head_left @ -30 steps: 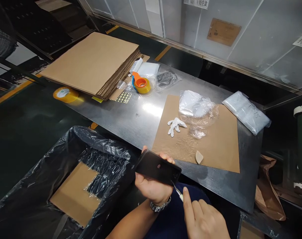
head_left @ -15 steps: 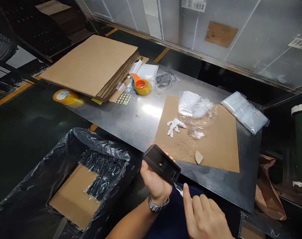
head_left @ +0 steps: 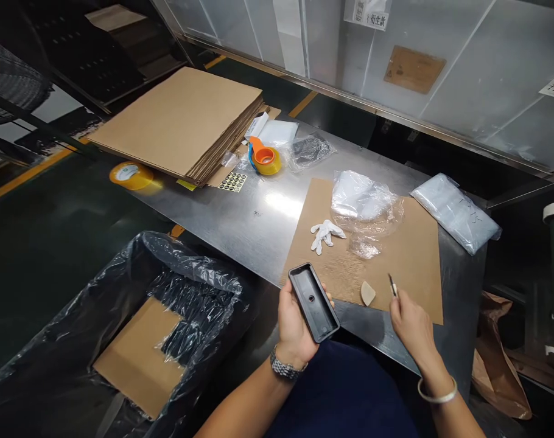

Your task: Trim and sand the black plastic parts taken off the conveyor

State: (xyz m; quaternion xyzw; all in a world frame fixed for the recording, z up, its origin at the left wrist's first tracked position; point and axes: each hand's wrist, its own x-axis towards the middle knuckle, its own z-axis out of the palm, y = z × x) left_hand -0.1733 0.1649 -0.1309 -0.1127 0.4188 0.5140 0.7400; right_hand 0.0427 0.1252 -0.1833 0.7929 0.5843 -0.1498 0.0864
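A black rectangular plastic shell (head_left: 313, 302), hollow side up with a small hole in its floor, rests in my left hand (head_left: 295, 328), whose fingers are wrapped round its sides. My right hand (head_left: 412, 328) grips a slim craft knife (head_left: 393, 287) with a pale handle, its tip pointing away from me over the cardboard sheet (head_left: 409, 267). The knife is apart from the shell. Between the two hands, a beige wedge-shaped block (head_left: 367, 294) lies near the sheet's front edge. White gloves (head_left: 326, 235) lie farther back on the cardboard.
A tall stack of cardboard (head_left: 181, 118) sits at the table's left end, near an orange tape dispenser (head_left: 264, 158) and a tape roll (head_left: 129, 175). Clear plastic bags (head_left: 366, 198) lie on the sheet. A bin lined with black plastic (head_left: 144, 255) stands below left.
My right hand has moved the knife away from the shell, rightward over the cardboard. The shell has turned in my left hand, so its hollow side now faces up.
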